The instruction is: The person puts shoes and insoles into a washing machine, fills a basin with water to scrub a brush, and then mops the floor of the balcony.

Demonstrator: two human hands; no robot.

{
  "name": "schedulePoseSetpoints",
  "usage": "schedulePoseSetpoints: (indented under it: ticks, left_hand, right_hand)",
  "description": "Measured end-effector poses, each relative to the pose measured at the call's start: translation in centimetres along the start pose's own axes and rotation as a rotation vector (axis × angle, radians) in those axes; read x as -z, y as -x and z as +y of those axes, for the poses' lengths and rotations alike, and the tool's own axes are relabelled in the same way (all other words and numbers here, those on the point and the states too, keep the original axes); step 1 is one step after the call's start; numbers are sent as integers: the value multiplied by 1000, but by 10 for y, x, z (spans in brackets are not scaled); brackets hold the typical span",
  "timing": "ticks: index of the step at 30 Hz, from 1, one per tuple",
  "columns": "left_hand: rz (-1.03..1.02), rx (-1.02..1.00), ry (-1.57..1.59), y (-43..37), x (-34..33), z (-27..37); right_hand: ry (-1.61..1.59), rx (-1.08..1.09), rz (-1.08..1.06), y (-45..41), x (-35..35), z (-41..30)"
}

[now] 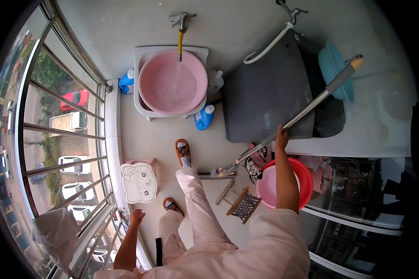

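My right hand (282, 138) grips the metal pole of a mop (305, 111) that slants across the right side. The pole's grey grip rises toward the wall, and its flat head (216, 173) lies on the tiled floor beside my slippered foot. My left hand (137, 217) hangs loosely curled with nothing in it, near a white-topped plastic step stool (139, 182). Ahead, a pink basin (150, 101) sits in a white sink (137, 83). Water runs into it from a yellow hose (180, 43) on a tap (184, 21).
A grey-covered washing machine (265, 94) fills the right, with a blue basin (322, 66) behind the mop's grip. Blue detergent bottles (204, 119) flank the sink. Sneakers (254, 168), a red basin (305, 178) and a folding stool (243, 205) lie at right. Barred windows (64, 129) line the left.
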State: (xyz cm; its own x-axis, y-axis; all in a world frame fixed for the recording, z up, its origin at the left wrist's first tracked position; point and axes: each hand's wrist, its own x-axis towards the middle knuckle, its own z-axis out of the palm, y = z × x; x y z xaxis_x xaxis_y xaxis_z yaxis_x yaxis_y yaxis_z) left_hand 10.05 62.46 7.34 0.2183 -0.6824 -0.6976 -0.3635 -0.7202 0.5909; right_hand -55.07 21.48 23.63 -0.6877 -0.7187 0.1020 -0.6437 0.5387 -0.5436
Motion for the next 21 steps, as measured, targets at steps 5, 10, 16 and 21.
schedulePoseSetpoints:
  ticks: [5, 10, 16, 21]
  left_hand:
    - [24, 93, 300, -35, 12, 54]
    - [-91, 273, 293, -67, 11, 143]
    - [-232, 142, 254, -136, -11, 281]
    - [-152, -49, 195, -197, -7, 328]
  right_hand:
    - [-3, 90, 62, 72, 99, 28]
    - [-160, -137, 39, 47, 166, 70]
    - [-281, -447, -28, -41, 167, 127]
    - [-441, -586, -167, -53, 143, 118]
